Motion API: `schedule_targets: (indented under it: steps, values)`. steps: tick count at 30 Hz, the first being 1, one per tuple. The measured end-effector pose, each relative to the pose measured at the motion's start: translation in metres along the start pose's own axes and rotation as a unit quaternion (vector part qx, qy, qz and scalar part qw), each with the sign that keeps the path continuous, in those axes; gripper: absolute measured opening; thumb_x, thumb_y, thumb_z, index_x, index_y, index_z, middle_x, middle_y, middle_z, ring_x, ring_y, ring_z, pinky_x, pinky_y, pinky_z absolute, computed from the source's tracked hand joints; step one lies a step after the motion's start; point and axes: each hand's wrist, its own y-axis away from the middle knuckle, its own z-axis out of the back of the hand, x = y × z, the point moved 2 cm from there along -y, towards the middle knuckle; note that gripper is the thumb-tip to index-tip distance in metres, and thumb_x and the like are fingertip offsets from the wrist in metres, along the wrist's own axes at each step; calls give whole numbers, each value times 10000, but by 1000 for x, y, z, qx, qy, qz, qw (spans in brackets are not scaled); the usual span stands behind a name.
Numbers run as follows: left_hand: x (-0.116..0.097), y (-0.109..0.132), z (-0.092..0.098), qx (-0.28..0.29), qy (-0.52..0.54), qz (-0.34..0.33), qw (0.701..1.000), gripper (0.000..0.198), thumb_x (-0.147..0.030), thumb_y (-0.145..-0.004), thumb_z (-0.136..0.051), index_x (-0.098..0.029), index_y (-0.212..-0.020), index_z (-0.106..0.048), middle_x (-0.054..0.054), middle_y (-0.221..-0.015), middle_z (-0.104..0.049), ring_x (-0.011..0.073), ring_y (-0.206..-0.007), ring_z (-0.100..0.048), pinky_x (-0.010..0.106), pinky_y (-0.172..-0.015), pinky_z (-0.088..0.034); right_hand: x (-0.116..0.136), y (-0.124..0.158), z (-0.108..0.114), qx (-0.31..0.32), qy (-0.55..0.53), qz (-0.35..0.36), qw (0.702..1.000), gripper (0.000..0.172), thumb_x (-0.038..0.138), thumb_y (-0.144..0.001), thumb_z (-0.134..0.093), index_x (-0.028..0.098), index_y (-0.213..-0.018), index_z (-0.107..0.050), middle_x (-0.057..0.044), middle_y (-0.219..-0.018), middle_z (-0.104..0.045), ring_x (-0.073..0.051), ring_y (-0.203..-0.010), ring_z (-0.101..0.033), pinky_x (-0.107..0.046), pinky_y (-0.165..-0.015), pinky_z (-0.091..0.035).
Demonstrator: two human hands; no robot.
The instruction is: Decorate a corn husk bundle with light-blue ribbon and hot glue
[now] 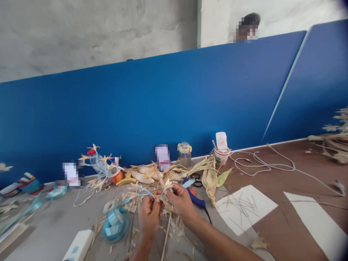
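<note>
My left hand (149, 214) is closed in a pinch on a blue-wrapped stem (145, 191) that carries pale corn-husk flowers. Close beside it, my right hand (181, 202) pinches the base of another husk flower (168, 183), where blue ribbon shows at the stem. The fingertips of both hands nearly meet, and they partly hide where the stems join. Below and left lies a roll of light blue ribbon (115, 226). A blue glue gun (198, 200) rests just beyond my right hand, near black scissors (196, 180).
Dried corn husks (146, 174) pile up behind my hands, beside a glass jar (185, 156). Finished flowers lean on a red-capped bottle (94, 159). Right, thin wires lie on white paper (239, 208); a white cable (292, 166) loops beyond. A blue partition (152, 108) rises behind.
</note>
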Motion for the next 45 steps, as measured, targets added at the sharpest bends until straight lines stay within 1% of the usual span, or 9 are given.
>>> schedule_targets:
  steps: [4, 7, 10, 16, 22, 28, 34, 41, 45]
  values:
    - [-4, 1, 1, 61, 23, -23, 998, 206, -330, -752, -570, -167, -877, -568, -19, -564, -576, 129, -514, -521, 260, -562, -426, 6, -1, 2, 0, -9, -22, 1000, 155, 281, -590, -598, 176, -537, -497, 59, -462, -458, -80, -417, -388, -213, -445, -321]
    - [-5, 1, 2, 100, 56, -10, 993, 230, -318, -714, -614, -170, -887, -584, 60, -832, -652, 162, -658, -580, 303, -653, -455, 8, -5, 8, -16, 9, -21, 1000, 167, 277, -578, -613, 169, -519, -501, 64, -453, -442, -71, -426, -373, -204, -448, -305]
    - [-1, -1, 4, 117, 79, 17, 990, 290, -313, -679, -651, -171, -927, -600, 101, -1017, -635, 190, -770, -598, 329, -729, -451, 9, -8, 12, -13, 24, -12, 1000, 144, 254, -581, -618, 160, -526, -525, 49, -483, -481, -79, -470, -412, -204, -485, -328]
    - [1, -3, 4, 181, 162, 72, 968, 361, -310, -680, -661, -176, -1013, -616, 114, -1042, -635, 220, -849, -604, 364, -807, -431, 12, -10, 15, -1, 44, -4, 999, 111, 229, -618, -582, 169, -543, -526, 28, -499, -542, -117, -511, -512, -220, -517, -368]
    - [1, -3, 5, 178, 248, 120, 945, 291, -358, -722, -625, -153, -926, -652, 114, -929, -675, 226, -815, -619, 381, -787, -447, 12, -11, 16, 24, 78, 32, 996, 93, 207, -655, -542, 172, -569, -541, 26, -522, -554, -113, -519, -491, -224, -538, -378]
    - [9, -2, 0, 200, 207, 199, 937, 343, -458, -756, -564, -135, -835, -651, 90, -693, -681, 180, -619, -619, 314, -630, -458, 20, -11, 20, 12, 127, 44, 991, 86, 212, -646, -536, 165, -573, -532, 45, -519, -463, -89, -497, -384, -212, -504, -317]
    - [8, -2, 0, 168, 165, 203, 951, 420, -528, -711, -577, -112, -692, -636, 66, -525, -640, 115, -450, -537, 220, -467, -389, 22, -12, 21, 20, 139, 49, 989, 94, 238, -650, -533, 171, -584, -535, 49, -506, -418, -86, -483, -330, -206, -467, -265]
    - [2, 3, -2, 200, 183, 251, 929, 462, -564, -718, -534, -115, -673, -635, 25, -432, -583, 78, -342, -429, 262, -493, -430, 19, -10, 19, 38, 156, 63, 985, 97, 227, -658, -518, 163, -586, -536, 40, -543, -450, -95, -521, -363, -217, -524, -301]
    - [2, -4, 4, 110, 170, 198, 959, 315, -444, -697, -632, -139, -623, -600, -60, -366, -461, 42, -340, -329, 207, -477, -379, 21, -10, 19, 49, 155, 52, 985, 102, 240, -666, -518, 163, -600, -521, 49, -530, -411, -85, -505, -325, -211, -501, -273]
